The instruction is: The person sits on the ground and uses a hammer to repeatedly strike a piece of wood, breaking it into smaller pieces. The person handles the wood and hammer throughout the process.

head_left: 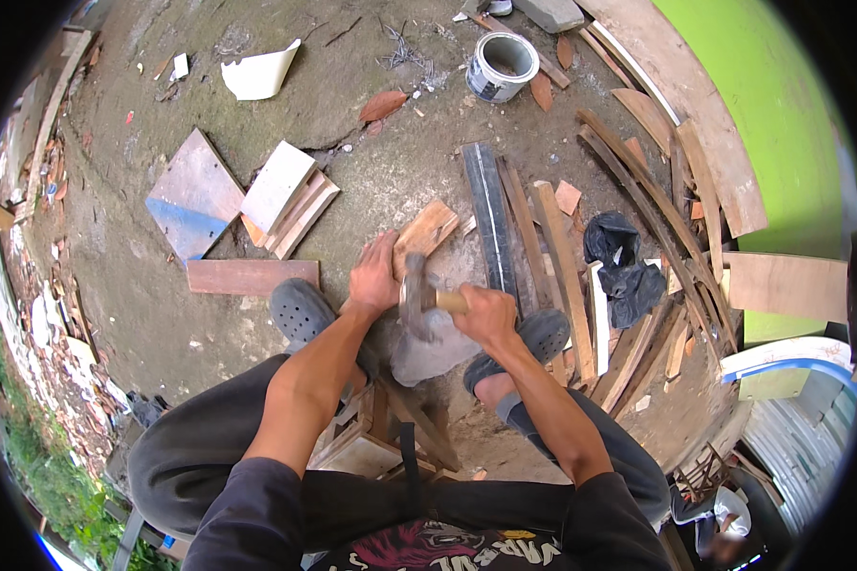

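Observation:
My right hand [488, 315] is wrapped round the short wooden handle of a hammer [415, 293], whose metal head is slightly blurred beside my left hand. My left hand [375, 274] grips the near end of a short wooden block [430, 226], which tilts away to the upper right. Beneath the hammer, a pale grey stone slab [427, 357] lies on the ground between my feet. Whether a nail is in the block cannot be made out; the hammer and my fingers cover its near end.
At left lie a square board [198, 186], a stack of cut pieces [281, 195] and a reddish plank [253, 277]. Long wood strips [564, 276] and a black plastic bag [631, 285] lie at right. A paint can [502, 67] stands farther off. My clogs [301, 309] flank the slab.

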A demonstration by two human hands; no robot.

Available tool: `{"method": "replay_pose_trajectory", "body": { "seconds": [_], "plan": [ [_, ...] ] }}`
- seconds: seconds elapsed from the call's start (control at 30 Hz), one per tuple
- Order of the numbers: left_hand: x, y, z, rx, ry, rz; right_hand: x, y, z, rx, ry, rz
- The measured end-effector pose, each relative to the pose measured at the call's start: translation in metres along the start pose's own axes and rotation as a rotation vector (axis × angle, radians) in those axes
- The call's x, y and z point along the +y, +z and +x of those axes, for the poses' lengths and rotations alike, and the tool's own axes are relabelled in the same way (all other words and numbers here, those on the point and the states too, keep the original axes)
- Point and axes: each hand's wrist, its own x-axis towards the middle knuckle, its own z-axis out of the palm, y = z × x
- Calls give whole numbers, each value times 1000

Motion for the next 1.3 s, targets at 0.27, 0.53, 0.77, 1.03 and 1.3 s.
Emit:
{"method": "replay_pose_trajectory", "body": {
  "seconds": [0.27, 0.53, 0.77, 1.03, 1.3],
  "plan": [
    [9, -2, 2, -17, -8, 5, 40, -1, 38, 157, 363, -124],
    [2, 0, 1, -14, 19, 17, 15, -48, -1, -168, -87, -102],
    [9, -7, -4, -32, -47, 6, -6, -32, -37, -305, 301, -80],
    [25, -12, -9, -57, -55, 34, -30, -113, -57, -573, 367, -315],
    [33, -30, -55, -42, -228, 240, -109, -288, -141, -337, 367, -483]
  ]
}}
